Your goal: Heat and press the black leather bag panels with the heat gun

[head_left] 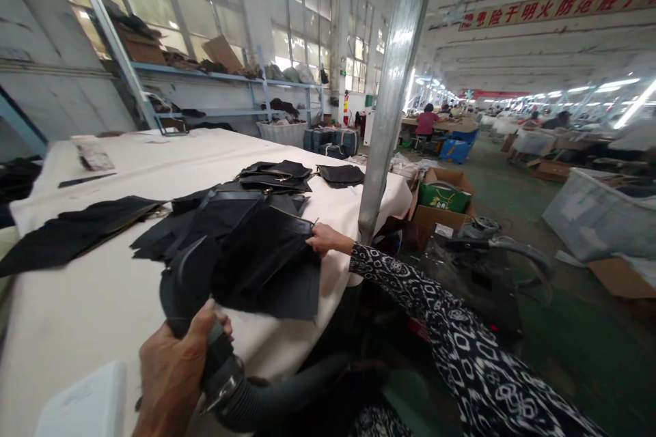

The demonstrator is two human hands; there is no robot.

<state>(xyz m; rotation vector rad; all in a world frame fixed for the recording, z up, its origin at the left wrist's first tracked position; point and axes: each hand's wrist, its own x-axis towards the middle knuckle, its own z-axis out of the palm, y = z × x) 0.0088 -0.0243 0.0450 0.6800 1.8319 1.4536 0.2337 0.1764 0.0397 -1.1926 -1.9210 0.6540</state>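
Note:
My left hand (174, 369), low in the view, is wrapped round the handle of a broad black hose nozzle (184, 280). From it a ribbed grey hose (277, 399) runs off to the right, below the table edge. The nozzle's head is against or just over a black fabric piece (277, 270); contact is unclear. At the upper right corner of that piece, the fingers of my right hand (325, 239) are closed on its edge. More black pieces (205, 218) overlap behind it, and a stack with gold-coloured zips (277, 176) lies farther back.
A cream-covered table (66, 314) carries the work, with a white plastic object (85, 403) at its near left. A metal post (394, 82) stands at the right edge. Beyond it are a cardboard box (456, 181), a black machine (471, 273) and a grey bin (594, 212). People sit farther off.

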